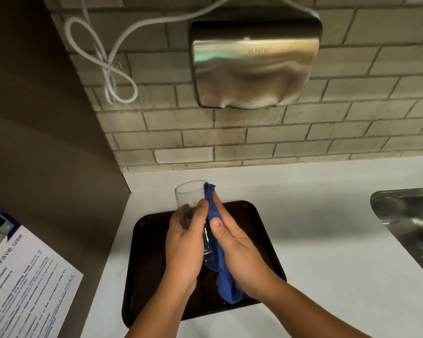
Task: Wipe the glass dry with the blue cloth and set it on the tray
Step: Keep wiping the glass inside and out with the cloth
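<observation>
A clear drinking glass (190, 196) is held above the dark brown tray (149, 240), tilted with its mouth pointing away from me. My left hand (185, 245) grips its left side. My right hand (237, 250) presses the blue cloth (226, 281) flat against the right side of the glass; the cloth runs from the rim down past the base and hangs over the tray. The lower part of the glass is partly hidden between my hands.
The tray lies on a white counter (315, 252) against a tiled wall. A steel sink (410, 223) is at the right edge. A metal hand dryer (254, 62) hangs on the wall above, with a looped white cable (108, 69). A printed notice (22, 276) sits on the left panel.
</observation>
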Demonstrator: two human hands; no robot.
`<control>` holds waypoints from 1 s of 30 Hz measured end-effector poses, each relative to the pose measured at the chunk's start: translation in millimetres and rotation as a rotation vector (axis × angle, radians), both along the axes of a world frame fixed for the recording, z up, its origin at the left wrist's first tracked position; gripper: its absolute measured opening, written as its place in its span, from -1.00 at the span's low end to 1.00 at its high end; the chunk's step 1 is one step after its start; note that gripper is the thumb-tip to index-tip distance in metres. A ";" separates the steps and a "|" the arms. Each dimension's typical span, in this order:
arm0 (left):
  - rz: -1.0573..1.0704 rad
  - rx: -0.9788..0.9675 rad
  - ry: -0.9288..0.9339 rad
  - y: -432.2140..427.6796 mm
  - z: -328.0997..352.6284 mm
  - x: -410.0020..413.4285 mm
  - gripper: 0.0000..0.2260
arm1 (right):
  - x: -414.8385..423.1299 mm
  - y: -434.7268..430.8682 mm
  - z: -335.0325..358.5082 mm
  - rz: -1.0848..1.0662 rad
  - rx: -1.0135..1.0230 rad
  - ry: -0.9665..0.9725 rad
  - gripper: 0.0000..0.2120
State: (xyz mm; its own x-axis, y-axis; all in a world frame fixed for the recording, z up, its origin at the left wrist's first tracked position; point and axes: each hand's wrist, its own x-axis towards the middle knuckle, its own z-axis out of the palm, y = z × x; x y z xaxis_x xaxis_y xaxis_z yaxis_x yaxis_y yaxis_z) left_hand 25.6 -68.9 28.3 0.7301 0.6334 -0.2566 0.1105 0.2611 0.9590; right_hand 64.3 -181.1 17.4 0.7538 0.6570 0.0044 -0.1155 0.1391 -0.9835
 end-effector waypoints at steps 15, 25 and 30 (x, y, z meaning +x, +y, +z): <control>-0.020 0.386 -0.079 -6.9 -4.0 -7.5 -0.25 | -7.3 0.3 0.6 -0.036 0.224 0.892 -0.38; 0.036 0.373 -0.048 -1.6 -10.6 -3.8 -0.30 | -6.0 0.9 1.0 -0.155 0.159 0.824 -0.48; -0.099 0.154 -0.038 -3.5 -7.4 -5.1 -0.65 | -2.1 0.0 11.8 -0.242 0.035 0.432 -0.59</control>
